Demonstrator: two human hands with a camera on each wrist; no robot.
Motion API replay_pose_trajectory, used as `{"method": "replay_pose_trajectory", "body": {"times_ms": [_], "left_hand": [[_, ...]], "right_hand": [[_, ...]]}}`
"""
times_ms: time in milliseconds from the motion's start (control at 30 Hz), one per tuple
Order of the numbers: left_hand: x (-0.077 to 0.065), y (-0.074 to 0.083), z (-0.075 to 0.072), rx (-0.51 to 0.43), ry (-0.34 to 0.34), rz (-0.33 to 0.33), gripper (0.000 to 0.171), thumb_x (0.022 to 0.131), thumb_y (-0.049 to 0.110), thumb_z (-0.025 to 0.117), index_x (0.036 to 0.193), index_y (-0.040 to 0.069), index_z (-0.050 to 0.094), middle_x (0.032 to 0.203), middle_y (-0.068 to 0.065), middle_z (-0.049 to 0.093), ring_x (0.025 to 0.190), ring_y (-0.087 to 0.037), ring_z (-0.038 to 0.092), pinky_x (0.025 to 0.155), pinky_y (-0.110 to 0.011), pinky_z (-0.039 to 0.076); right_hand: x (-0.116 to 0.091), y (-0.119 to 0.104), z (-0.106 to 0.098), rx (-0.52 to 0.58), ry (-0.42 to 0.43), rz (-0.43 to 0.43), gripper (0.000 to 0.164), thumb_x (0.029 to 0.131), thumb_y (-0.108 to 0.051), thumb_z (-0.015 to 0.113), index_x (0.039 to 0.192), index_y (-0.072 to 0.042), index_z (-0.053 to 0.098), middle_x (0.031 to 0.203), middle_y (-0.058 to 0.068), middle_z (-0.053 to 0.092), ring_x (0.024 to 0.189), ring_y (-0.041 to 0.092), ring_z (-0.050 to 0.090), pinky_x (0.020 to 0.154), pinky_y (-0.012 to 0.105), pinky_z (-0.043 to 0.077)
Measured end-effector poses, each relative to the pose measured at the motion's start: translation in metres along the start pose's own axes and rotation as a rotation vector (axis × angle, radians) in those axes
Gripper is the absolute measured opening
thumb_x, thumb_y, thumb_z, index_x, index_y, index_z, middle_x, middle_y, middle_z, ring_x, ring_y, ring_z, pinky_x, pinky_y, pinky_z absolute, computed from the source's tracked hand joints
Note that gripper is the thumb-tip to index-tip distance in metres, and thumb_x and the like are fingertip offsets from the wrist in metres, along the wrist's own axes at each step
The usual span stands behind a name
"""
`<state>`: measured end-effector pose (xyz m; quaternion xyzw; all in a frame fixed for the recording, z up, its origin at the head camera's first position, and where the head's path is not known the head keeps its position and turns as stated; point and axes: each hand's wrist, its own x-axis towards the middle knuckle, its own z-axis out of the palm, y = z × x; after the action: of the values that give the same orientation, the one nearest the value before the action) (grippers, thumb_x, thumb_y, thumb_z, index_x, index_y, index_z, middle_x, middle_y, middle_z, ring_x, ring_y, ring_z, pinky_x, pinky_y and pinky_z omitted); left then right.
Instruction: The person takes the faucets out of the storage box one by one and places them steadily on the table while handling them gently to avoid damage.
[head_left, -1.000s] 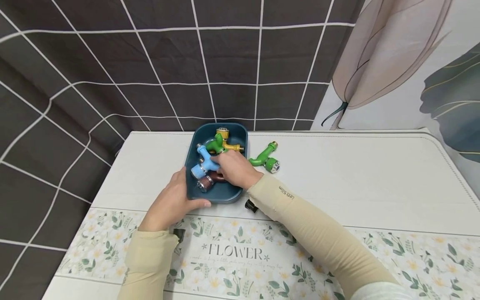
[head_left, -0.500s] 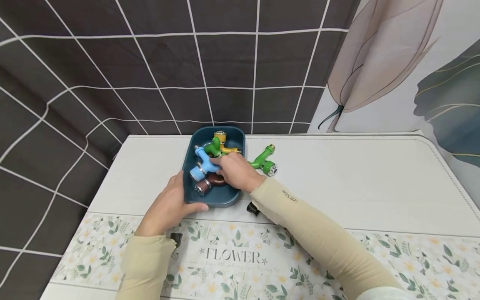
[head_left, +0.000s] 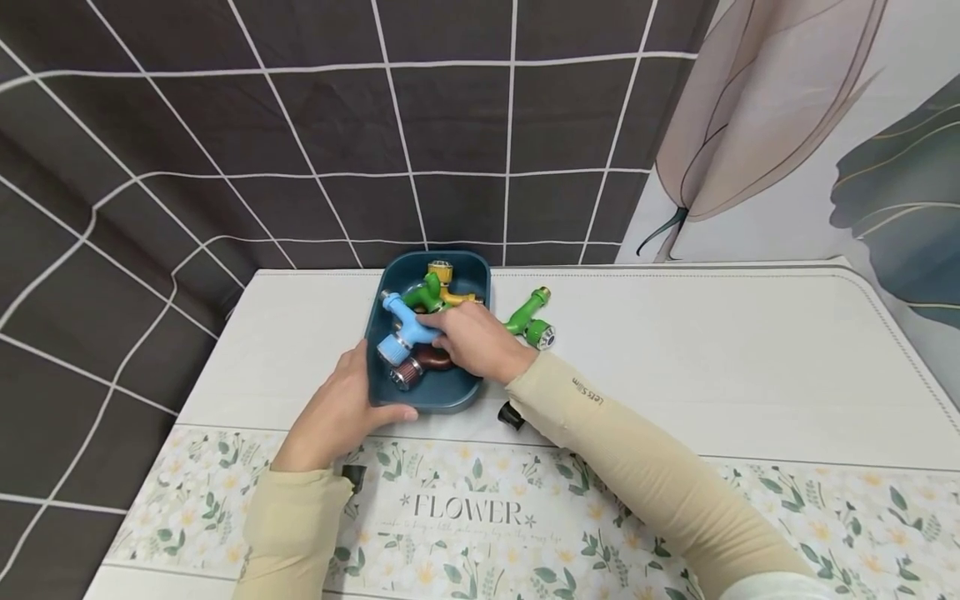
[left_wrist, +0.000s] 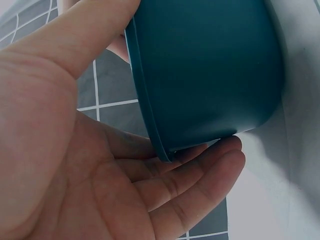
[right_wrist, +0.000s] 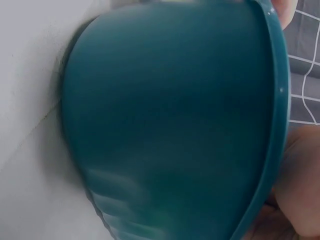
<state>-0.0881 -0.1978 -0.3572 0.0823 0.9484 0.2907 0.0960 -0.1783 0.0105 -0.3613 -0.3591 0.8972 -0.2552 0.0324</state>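
Observation:
A dark blue plastic basin (head_left: 442, 402) holds several taps. My left hand (head_left: 330, 408) grips its near left corner, thumb along the front wall and fingers against the left side. In the left wrist view the fingers (left_wrist: 200, 190) curve under the rim. Inside the basin, my right hand (head_left: 483, 337) pinches a light blue tap (head_left: 408, 325) by its body, thumb and forefinger on it. Under that tap lies a brown tap (head_left: 408, 372), partly covered by my hand. A green tap (head_left: 426, 292) and a yellow tap (head_left: 441, 272) sit farther back in the basin.
Another green tap (head_left: 528, 321) lies on the white tabletop cover (head_left: 712, 358) just right of the basin. A dark tile-pattern cloth (head_left: 465, 125) hangs close behind. Black wrist pieces (head_left: 512, 415) show under the sleeves.
The light blue tap has shifted slightly left, its threaded end swinging outward, with my right hand still pinching it. My left hand stays on the basin corner.

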Motion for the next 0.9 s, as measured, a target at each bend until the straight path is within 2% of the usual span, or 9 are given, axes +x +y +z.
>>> {"method": "replay_pose_trajectory", "body": {"times_ms": [133,267,433,567,900], "left_hand": [[0.000,0.000,0.000,-0.004,-0.002,-0.002,0.118,0.079,0.034,0.087,0.160,0.001,0.008,0.156,-0.029,0.028,0.140,-0.039,0.035,0.108,-0.059,0.038],[-0.001,0.000,0.000,-0.001,-0.008,-0.017,0.119,0.080,0.035,0.087,0.160,0.001,0.007,0.157,-0.029,0.026,0.142,-0.040,0.034,0.109,-0.059,0.037],[-0.001,0.000,0.001,-0.003,-0.001,-0.004,0.118,0.079,0.034,0.087,0.160,0.001,0.008,0.158,-0.028,0.026,0.142,-0.039,0.033,0.109,-0.059,0.037],[-0.001,-0.001,0.001,-0.006,0.002,0.001,0.118,0.079,0.034,0.088,0.160,0.001,0.009,0.158,-0.027,0.027,0.142,-0.038,0.033,0.109,-0.058,0.037],[-0.001,0.000,0.000,0.001,0.000,-0.021,0.120,0.078,0.036,0.088,0.160,0.001,0.008,0.158,-0.028,0.026,0.142,-0.039,0.033,0.109,-0.059,0.037]], "right_hand": [[-0.002,0.000,-0.002,0.006,0.022,-0.010,0.040,0.097,-0.008,0.067,0.137,-0.005,0.062,0.117,0.013,0.072,0.083,0.014,0.065,0.075,0.027,0.054],[-0.004,0.001,-0.004,0.007,0.033,-0.012,0.040,0.097,-0.008,0.067,0.137,-0.005,0.062,0.122,0.014,0.070,0.092,0.015,0.066,0.075,0.027,0.054],[-0.007,0.005,-0.007,0.021,0.051,-0.018,0.039,0.097,-0.007,0.068,0.136,-0.004,0.063,0.125,0.015,0.069,0.101,0.018,0.068,0.074,0.027,0.054],[-0.010,0.006,-0.008,0.031,0.067,-0.028,0.040,0.097,-0.007,0.068,0.136,-0.003,0.063,0.127,0.015,0.068,0.110,0.020,0.067,0.079,0.027,0.055],[-0.015,0.006,-0.013,0.043,0.108,-0.048,0.039,0.097,-0.009,0.068,0.135,-0.003,0.063,0.128,0.014,0.067,0.110,0.022,0.068,0.086,0.032,0.056]]}}
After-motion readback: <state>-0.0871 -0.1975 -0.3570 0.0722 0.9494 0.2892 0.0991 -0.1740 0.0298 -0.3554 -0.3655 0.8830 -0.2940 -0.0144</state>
